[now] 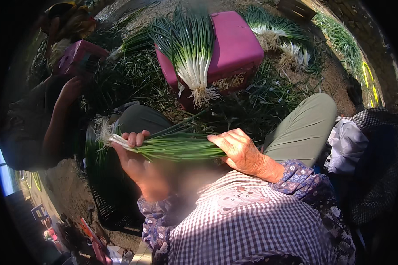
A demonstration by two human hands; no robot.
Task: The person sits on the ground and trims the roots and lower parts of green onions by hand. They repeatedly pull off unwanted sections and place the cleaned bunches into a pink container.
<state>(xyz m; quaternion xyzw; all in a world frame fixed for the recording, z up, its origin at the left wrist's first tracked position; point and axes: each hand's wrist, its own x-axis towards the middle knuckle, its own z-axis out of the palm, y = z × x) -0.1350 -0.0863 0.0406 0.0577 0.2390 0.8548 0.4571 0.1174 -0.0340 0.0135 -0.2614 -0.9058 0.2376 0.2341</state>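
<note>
A small bunch of green onions (182, 145) lies sideways across my lap, its roots at the left. My left hand (136, 159) grips the white stems just beside the roots. Around the green leaf ends at the right, my right hand (240, 150) is closed. Beyond them, a larger bunch of green onions (194, 63) rests on an upturned pink plastic crate (233, 43), with its roots hanging over the near edge.
Cut leaves (132, 76) litter the ground around the crate. More green onions (272, 29) lie behind at the right. A black plastic basket (109, 208) stands at my left, near a co-worker's arm (58, 116). A white plastic bag (346, 145) is at the right.
</note>
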